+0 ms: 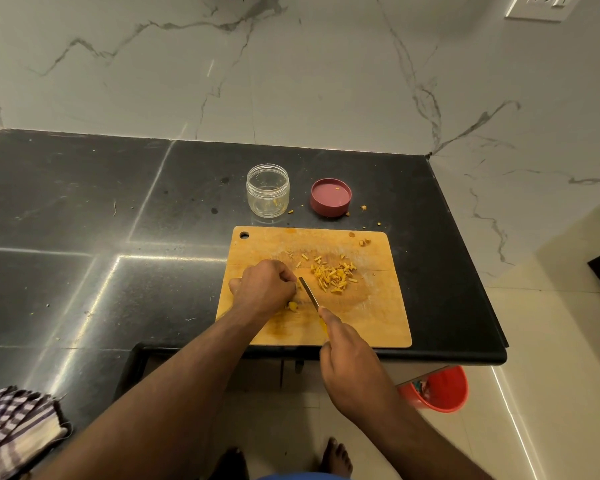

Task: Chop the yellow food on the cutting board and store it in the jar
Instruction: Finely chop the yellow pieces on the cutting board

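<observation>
Mid-chop on the cutting board (378,323).
Left hand (262,289) curls over a yellow food piece (292,306); right hand (352,362) grips the knife (309,294) beside the chopped pile (333,275).

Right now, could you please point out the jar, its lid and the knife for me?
jar (267,192), head view, on its clear side wall.
lid (330,197), head view, on its pink inner face.
knife (309,293), head view, on the blade's middle.

black counter (84,209) | on it: cutting board (378,327), jar (267,190), pink lid (330,197), checked cloth (11,427)
</observation>
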A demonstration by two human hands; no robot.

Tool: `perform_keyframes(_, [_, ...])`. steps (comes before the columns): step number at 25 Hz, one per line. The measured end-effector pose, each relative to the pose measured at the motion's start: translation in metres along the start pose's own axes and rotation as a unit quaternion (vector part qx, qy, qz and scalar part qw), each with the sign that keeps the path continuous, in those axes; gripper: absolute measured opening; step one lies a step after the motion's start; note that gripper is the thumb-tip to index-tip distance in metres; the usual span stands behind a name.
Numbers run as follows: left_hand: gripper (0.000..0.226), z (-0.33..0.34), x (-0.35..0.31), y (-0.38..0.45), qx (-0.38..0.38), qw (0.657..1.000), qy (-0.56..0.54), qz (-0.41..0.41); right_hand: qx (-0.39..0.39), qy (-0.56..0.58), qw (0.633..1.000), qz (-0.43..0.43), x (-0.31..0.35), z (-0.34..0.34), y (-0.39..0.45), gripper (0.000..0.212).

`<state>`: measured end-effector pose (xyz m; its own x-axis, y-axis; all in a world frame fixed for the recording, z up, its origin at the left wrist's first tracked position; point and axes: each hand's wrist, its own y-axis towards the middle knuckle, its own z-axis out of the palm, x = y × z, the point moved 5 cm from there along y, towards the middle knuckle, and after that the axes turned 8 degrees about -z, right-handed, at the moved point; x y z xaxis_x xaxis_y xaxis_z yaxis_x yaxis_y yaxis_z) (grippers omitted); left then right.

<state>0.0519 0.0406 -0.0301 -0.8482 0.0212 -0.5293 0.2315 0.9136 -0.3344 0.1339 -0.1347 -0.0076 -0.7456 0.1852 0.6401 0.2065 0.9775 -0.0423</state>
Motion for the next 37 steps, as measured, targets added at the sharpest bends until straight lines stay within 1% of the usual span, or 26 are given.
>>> perform_keyframes(5, [0.012, -0.002, -0.001, -0.002, -0.008, 1.000, 0.000, -0.006, 0.003, -0.023, 1.000, -0.002, 0.002, 0.007, 0.011, 0.054])
perform_keyframes(9, [0.010, -0.002, 0.000, 0.000, -0.011, 1.000, -0.004, -0.011, 0.003, -0.029, 1.000, -0.003, 0.001, 0.011, 0.013, 0.054])
perform_keyframes(17, [0.006, -0.003, 0.000, -0.001, -0.003, 1.000, -0.005, -0.010, 0.020, -0.008, 1.000, -0.014, -0.001, 0.001, -0.014, 0.052])
perform_keyframes(20, [0.008, -0.003, -0.001, 0.000, -0.001, 1.000, 0.001, -0.007, -0.001, 0.011, 1.000, -0.007, 0.000, -0.001, -0.007, 0.053])
perform_keyframes(24, [0.007, -0.003, -0.001, 0.000, -0.003, 1.000, -0.008, -0.013, 0.008, 0.001, 1.000, -0.007, 0.000, 0.005, 0.006, 0.054])
perform_keyframes(29, [0.007, -0.003, 0.000, 0.005, 0.013, 0.999, -0.022, -0.034, 0.017, -0.021, 1.000, -0.008, -0.002, 0.011, 0.012, 0.054])
perform_keyframes(34, [0.008, -0.003, 0.000, 0.007, 0.020, 0.999, -0.027, -0.037, 0.025, 0.005, 1.000, -0.004, -0.007, 0.008, -0.002, 0.053])
perform_keyframes(37, [0.009, -0.003, 0.000, 0.007, 0.024, 0.999, -0.029, -0.034, 0.010, 0.024, 1.000, 0.003, -0.008, 0.001, -0.011, 0.051])
